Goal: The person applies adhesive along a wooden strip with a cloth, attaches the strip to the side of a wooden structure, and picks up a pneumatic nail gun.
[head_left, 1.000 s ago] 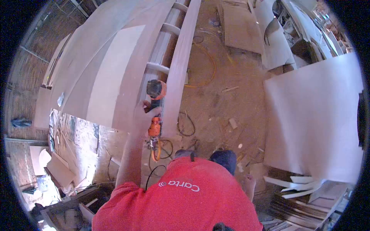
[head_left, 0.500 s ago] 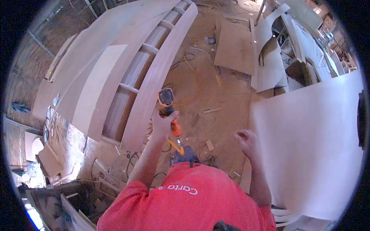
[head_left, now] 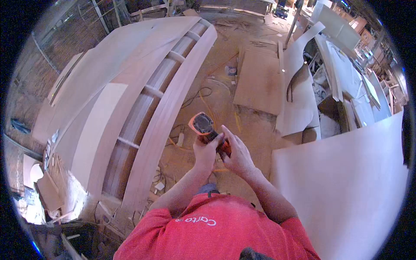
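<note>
An orange and black power tool (head_left: 203, 124) is in front of my chest, over the dusty floor. My left hand (head_left: 205, 151) is wrapped round its dark handle. Against the tool's orange lower part rests my right hand (head_left: 237, 155), its fingers partly round it and some pointing forward. The palm side of my right hand and part of the tool's lower end are hidden. To the left lies a long curved wooden structure (head_left: 151, 125) with several pale cross ribs.
A large pale sheet (head_left: 338, 177) stands at the right. Flat brown boards (head_left: 260, 82) lie ahead on the floor, with stacked sheets and scraps beyond to the right. A yellow hose (head_left: 208, 106) and dark cables trail over the floor left of centre.
The tool and my left hand have moved right, away from the curved structure. My right hand has come up from my side to the tool. The view has turned and tilted up.
</note>
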Demonstrator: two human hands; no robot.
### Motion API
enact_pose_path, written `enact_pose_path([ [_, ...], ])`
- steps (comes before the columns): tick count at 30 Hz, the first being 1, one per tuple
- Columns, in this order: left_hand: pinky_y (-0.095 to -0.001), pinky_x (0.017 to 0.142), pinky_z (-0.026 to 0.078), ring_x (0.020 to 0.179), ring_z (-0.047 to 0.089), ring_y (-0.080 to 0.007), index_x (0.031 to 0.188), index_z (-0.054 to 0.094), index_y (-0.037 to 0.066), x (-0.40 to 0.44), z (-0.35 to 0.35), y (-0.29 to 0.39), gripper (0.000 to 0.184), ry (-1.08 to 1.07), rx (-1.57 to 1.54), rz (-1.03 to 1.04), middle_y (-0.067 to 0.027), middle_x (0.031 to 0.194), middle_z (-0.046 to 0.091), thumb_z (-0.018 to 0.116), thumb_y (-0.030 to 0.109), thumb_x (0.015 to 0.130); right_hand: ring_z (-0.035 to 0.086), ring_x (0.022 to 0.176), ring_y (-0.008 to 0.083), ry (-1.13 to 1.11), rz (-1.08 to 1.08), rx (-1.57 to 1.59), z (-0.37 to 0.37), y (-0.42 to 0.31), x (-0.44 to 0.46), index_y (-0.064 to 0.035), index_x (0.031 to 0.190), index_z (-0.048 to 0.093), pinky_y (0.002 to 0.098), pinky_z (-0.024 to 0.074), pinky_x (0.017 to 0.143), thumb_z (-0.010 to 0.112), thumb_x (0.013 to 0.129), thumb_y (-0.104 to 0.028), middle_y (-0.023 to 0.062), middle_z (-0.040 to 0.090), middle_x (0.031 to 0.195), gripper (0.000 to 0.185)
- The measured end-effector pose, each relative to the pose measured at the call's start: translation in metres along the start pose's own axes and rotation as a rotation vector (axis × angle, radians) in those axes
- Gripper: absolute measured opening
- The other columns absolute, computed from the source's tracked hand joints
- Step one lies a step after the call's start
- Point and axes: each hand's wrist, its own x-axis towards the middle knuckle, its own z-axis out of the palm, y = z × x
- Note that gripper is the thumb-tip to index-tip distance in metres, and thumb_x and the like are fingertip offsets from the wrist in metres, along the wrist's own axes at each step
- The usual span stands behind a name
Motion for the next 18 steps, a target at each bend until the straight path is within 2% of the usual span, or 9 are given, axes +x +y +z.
enact_pose_path([
  [4,-0.0306,0.081,0.057,0.091,0.070,-0.0157,0.113,0.063,0.003,0.059,0.036,0.020,0.033,-0.092,0.103,-0.028,-0.0052,0.103,0.071,0.080,-0.001,0.085,0.069,0.105,0.0312,-0.034,0.179,0.200,-0.010,0.026,0.070,-0.0110,0.158,0.033,0.0402,0.0541,0.092,0.076,0.084,-0.007,0.0194,0.065,0.121,0.086],
  [6,-0.0306,0.082,0.057,0.091,0.069,-0.0152,0.115,0.063,0.002,0.086,0.056,0.022,0.035,-0.134,0.153,0.019,-0.0053,0.104,0.071,0.080,0.000,0.085,0.072,0.098,0.0319,0.131,0.136,0.289,0.000,0.046,0.088,-0.0120,0.157,0.036,0.0422,0.0563,0.087,0.073,0.087,-0.008,0.0190,0.073,0.101,0.080],
  [9,-0.0294,0.081,0.056,0.090,0.069,-0.0134,0.115,0.063,0.003,0.124,0.084,0.026,0.035,-0.163,0.219,0.054,-0.0049,0.104,0.071,0.081,0.001,0.085,0.071,0.104,0.0232,0.176,0.206,0.445,0.000,0.073,0.124,-0.0094,0.156,0.036,0.0375,0.0570,0.089,0.072,0.089,-0.004,0.0175,0.073,0.111,0.077],
  [10,-0.0263,0.078,0.054,0.087,0.067,-0.0107,0.116,0.063,0.003,0.144,0.085,0.015,0.038,-0.225,0.242,0.119,-0.0051,0.105,0.071,0.083,0.006,0.084,0.064,0.108,0.0158,0.210,0.153,0.546,-0.004,0.077,0.137,-0.0063,0.157,0.035,0.0308,0.0534,0.092,0.073,0.085,0.008,0.0097,0.065,0.125,0.083],
  [11,-0.0263,0.078,0.054,0.087,0.067,-0.0107,0.116,0.063,0.003,0.164,0.090,0.010,0.038,-0.215,0.239,0.117,-0.0051,0.105,0.071,0.083,0.006,0.084,0.064,0.108,0.0158,0.200,0.155,0.547,-0.004,0.089,0.152,-0.0063,0.157,0.035,0.0308,0.0534,0.092,0.073,0.085,0.008,0.0097,0.065,0.125,0.083],
  [12,-0.0265,0.077,0.054,0.085,0.066,-0.0108,0.116,0.063,0.003,0.182,0.095,0.006,0.039,-0.312,0.333,0.129,-0.0055,0.104,0.071,0.084,0.011,0.084,0.065,0.108,0.0169,0.269,0.196,0.771,-0.005,0.104,0.165,-0.0061,0.156,0.037,0.0318,0.0542,0.092,0.074,0.085,0.008,0.0099,0.065,0.125,0.082],
  [15,-0.0295,0.076,0.053,0.080,0.065,-0.0128,0.113,0.064,0.004,0.234,0.106,0.018,0.040,-0.440,0.521,0.223,-0.0064,0.101,0.071,0.085,0.022,0.084,0.067,0.101,0.0178,0.353,0.146,0.633,-0.031,0.153,0.204,-0.0040,0.153,0.042,0.0335,0.0576,0.086,0.076,0.085,0.005,0.0096,0.066,0.121,0.077],
  [17,-0.0323,0.078,0.053,0.080,0.065,-0.0146,0.106,0.066,0.004,0.268,0.106,0.042,0.034,-0.512,0.838,0.259,-0.0055,0.096,0.072,0.084,0.024,0.086,0.069,0.099,0.0176,0.374,0.381,0.568,-0.060,0.188,0.233,-0.0020,0.147,0.051,0.0335,0.0581,0.086,0.078,0.086,-0.001,0.0112,0.070,0.118,0.066],
  [18,-0.0320,0.077,0.053,0.080,0.065,-0.0143,0.102,0.067,0.004,0.289,0.100,0.045,0.031,-0.452,0.817,0.175,-0.0052,0.093,0.072,0.084,0.023,0.086,0.069,0.099,0.0176,0.373,0.390,0.580,-0.076,0.203,0.249,-0.0020,0.147,0.051,0.0335,0.0581,0.086,0.078,0.086,-0.001,0.0112,0.070,0.118,0.066],
])
